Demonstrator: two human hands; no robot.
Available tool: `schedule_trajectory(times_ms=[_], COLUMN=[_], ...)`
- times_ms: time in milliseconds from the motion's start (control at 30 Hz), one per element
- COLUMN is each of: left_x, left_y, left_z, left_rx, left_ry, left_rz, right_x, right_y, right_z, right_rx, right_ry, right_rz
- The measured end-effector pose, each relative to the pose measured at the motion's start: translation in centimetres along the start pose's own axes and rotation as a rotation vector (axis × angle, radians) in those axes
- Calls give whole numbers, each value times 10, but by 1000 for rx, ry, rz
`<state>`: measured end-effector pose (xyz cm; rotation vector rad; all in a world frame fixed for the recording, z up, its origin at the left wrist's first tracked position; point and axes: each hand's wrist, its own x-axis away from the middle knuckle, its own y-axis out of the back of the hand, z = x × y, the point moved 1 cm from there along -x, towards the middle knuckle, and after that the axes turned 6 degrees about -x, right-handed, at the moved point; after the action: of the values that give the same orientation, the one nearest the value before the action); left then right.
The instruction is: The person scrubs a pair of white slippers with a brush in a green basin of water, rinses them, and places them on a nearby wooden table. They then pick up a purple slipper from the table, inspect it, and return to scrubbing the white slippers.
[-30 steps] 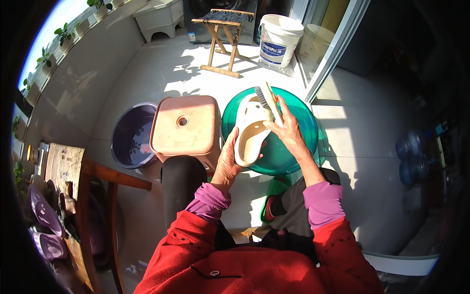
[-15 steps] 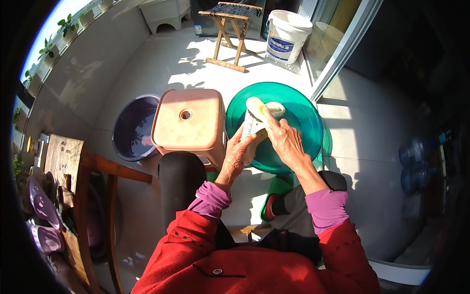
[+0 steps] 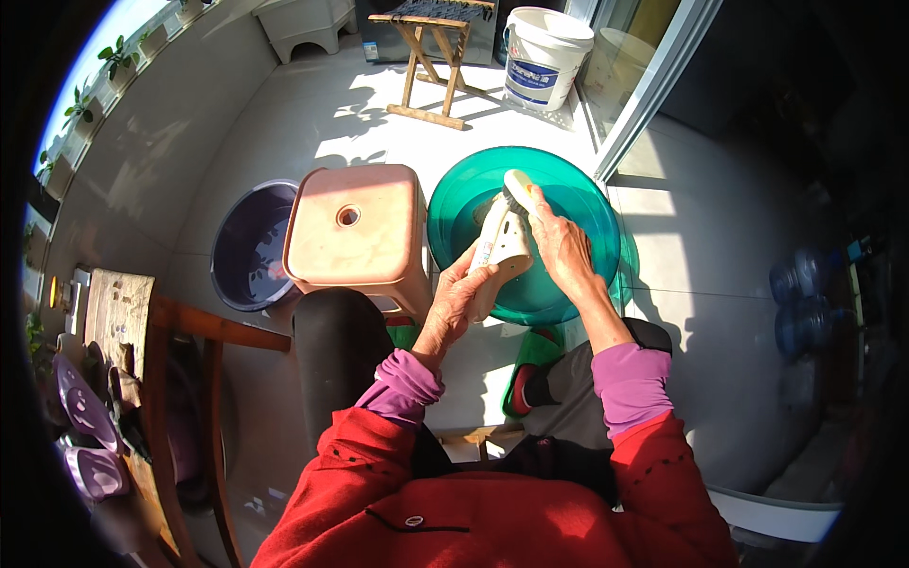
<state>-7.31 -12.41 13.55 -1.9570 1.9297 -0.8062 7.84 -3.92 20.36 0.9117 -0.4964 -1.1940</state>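
My left hand (image 3: 459,295) is closed round one end of a white clog (image 3: 511,248) with holes in its side. The shoe is tilted up above the green basin (image 3: 592,246). In my right hand (image 3: 566,248) is a pale scrubbing brush (image 3: 520,187), its dark bristles against the clog's far end. The fingers of that hand are wrapped round the brush, with one stretched along its back. Water appears to stand in the basin, and something pale lies partly hidden behind the clog.
A pink plastic stool (image 3: 355,237) stands left of the basin, with a purple basin (image 3: 251,256) beyond it. Farther off are a folding stool (image 3: 431,71) and a white bucket (image 3: 546,62). A wooden chair (image 3: 222,327) holding purple clogs (image 3: 90,402) is at the left. A glass door's frame (image 3: 653,85) rises at the right.
The brush has moved from lying across the clog's top to its far right side, tilting differently. More of the clog's holed side shows. The whole view has shifted slightly.
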Motion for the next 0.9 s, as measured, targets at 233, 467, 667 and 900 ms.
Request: schedule_trajectory(times_ms=[233, 467, 667, 900], left_x=[2, 1, 0, -3], left_y=[13, 2, 4, 4], left_z=[-8, -29, -29, -21], left_rx=[55, 412, 558, 580], left_ry=[9, 81, 74, 136], left_rz=[-109, 245, 294, 351], right_x=[30, -4, -1, 2], right_y=[-14, 3, 6, 13], right_z=[18, -18, -7, 3], right_rx=[190, -364, -725, -1137], right_ry=[246, 144, -247, -396], right_rz=[63, -365, -175, -198])
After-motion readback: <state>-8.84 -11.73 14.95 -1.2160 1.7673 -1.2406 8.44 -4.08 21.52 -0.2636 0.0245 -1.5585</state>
